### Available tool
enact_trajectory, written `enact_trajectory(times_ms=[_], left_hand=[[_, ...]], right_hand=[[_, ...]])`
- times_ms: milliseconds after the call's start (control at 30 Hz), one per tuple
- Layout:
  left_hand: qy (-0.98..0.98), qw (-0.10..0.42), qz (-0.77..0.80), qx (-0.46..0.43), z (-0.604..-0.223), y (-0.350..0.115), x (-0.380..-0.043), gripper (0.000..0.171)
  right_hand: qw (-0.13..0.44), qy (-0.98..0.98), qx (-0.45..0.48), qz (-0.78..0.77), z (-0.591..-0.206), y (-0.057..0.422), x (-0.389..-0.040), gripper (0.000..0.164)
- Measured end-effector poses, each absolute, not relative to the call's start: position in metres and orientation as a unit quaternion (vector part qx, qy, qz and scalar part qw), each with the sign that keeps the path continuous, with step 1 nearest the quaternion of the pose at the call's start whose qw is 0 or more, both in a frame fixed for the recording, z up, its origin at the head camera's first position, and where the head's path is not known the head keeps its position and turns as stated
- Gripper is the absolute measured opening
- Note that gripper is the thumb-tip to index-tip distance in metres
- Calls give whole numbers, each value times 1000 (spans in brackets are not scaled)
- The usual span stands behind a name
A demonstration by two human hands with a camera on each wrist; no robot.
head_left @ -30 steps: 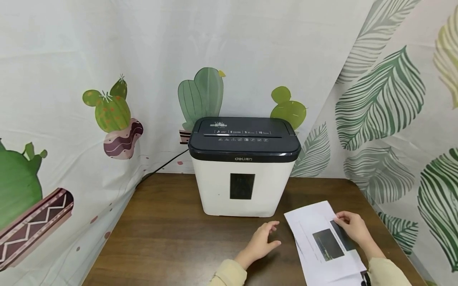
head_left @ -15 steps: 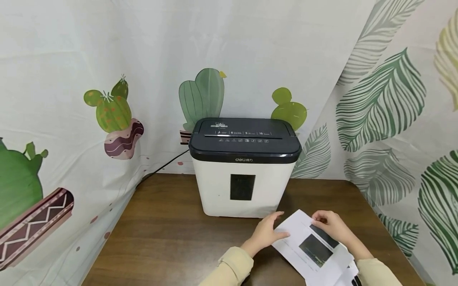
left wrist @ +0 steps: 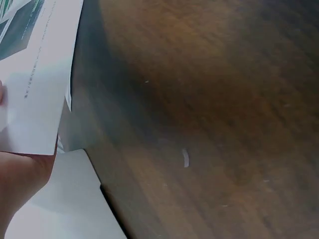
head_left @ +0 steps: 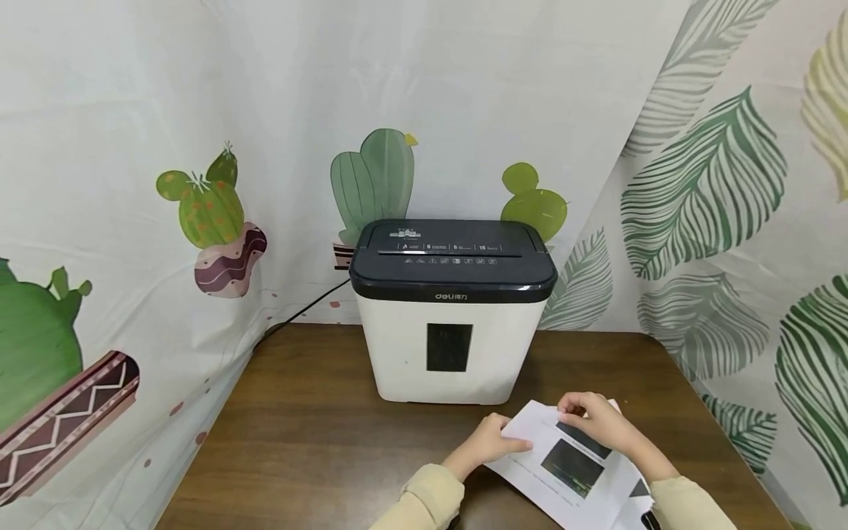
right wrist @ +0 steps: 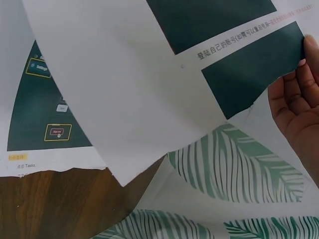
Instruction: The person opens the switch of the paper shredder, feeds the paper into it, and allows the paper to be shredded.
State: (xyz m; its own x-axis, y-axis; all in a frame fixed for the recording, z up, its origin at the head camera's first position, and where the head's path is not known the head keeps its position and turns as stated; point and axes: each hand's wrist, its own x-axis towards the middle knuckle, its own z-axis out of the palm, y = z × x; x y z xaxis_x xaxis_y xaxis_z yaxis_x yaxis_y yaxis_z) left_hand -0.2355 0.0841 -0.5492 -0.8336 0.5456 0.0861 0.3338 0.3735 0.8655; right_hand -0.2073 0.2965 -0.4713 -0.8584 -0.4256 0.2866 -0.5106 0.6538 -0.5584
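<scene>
A printed sheet of paper with dark picture blocks is held between both hands in the head view. My left hand grips its left corner, thumb on top and fingers underneath. At the upper edge, my right hand pinches the sheet between thumb and fingers. That edge looks torn and uneven in the right wrist view, near the right hand. Below the held sheet lies another printed sheet, partly covered. The left wrist view shows the paper over the left hand, whose fingertips are mostly hidden.
A white paper shredder with a black top stands behind the hands, its feed slot facing up. A black cord runs left from it. The brown wooden table has small paper scraps. Patterned curtains hang behind.
The right hand has drawn the top sheet leftward and turned it. The left hand, earlier apart from the paper with spread fingers, now grips its left corner.
</scene>
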Motion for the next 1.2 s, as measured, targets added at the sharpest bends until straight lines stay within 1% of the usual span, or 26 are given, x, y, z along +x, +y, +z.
enact_trajectory(times_ms=[200,267,367,567,700,800,1000,1200], left_hand=[[844,57,461,269,-553,75,-228,20],[844,48,464,266,-552,72,-226,19],[839,43,475,264,-552,69,-227,18],[813,55,518,261,-558,64,-229,20],[802,61,539,250,-561,54,-232,20],[802,60,546,237,-562,46,-235,20],[801,37,550,234,-562,30,-238,19],[777,42,588,222,-540,10,-225,18]], right_hand=[[28,-903,255,344,-477,291,-207,17],[25,-903,250,349,-479,289,-207,12],[31,-903,244,353,-481,287,-206,7],[30,-901,240,359,-483,288,-203,9],[43,-889,249,381,-485,293,-200,8],[62,-882,240,400,-488,297,-199,7],[105,-870,222,428,-498,302,-197,8],[126,-853,198,467,-507,301,-196,8]])
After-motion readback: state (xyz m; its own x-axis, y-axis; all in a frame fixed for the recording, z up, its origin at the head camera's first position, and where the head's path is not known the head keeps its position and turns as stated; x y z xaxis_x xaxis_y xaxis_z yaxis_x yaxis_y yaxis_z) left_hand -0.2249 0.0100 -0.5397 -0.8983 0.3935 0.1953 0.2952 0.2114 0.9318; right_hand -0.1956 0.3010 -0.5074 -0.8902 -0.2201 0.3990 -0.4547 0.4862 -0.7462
